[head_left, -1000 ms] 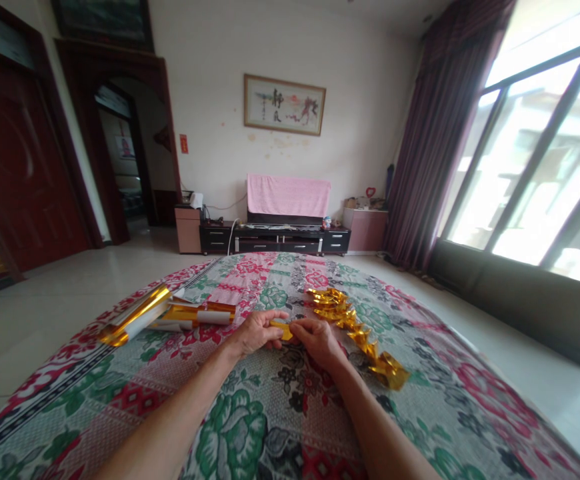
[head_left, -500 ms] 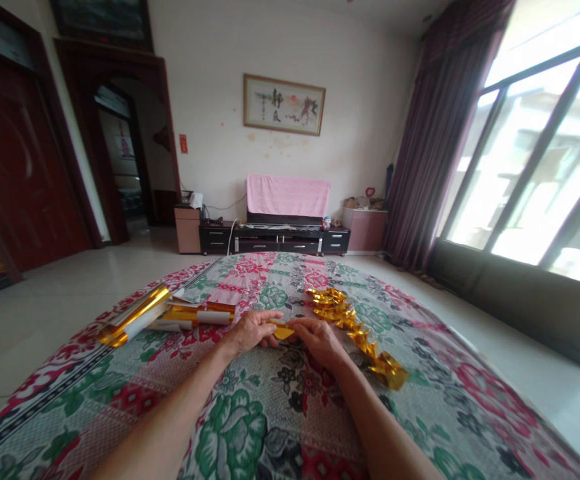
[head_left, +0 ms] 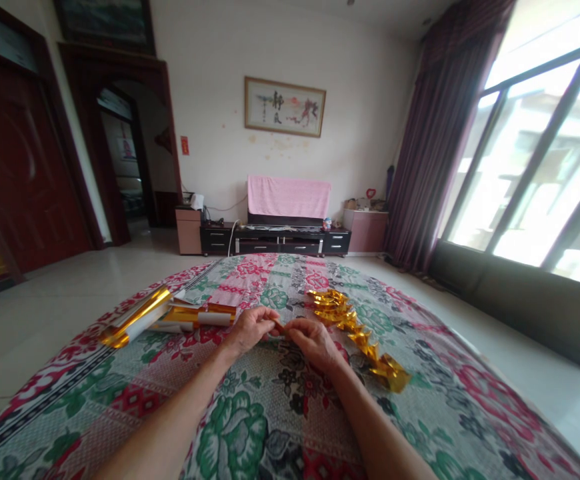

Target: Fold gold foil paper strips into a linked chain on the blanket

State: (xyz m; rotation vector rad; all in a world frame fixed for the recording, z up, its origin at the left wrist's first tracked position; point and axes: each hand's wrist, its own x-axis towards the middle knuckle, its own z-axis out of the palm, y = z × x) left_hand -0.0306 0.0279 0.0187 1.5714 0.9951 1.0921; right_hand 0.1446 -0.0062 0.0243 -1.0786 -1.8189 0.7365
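Observation:
My left hand [head_left: 253, 329] and my right hand [head_left: 313, 340] meet over the middle of the flowered cloth [head_left: 233, 433]. Between their fingertips they pinch a small piece of gold foil paper [head_left: 281, 327], of which only a narrow strip shows; the fingers cover the rest. To the right of my right hand lies a row of folded gold foil pieces [head_left: 355, 327], close together in a slanting line. Left of my left hand rest curled sheets of gold foil paper [head_left: 140, 317] with white backs, partly rolled and overlapping.
The cloth covers a rounded table. Beyond it stands a low black cabinet [head_left: 290, 243] with a pink cloth [head_left: 289, 196] draped over something on top. A purple curtain [head_left: 420, 147] and a large window are on the right, and a dark red door [head_left: 25, 160] is on the left.
The gold foil piece between my hands has turned, from a flat face showing to a thin strip. My fingers have come closer together around it.

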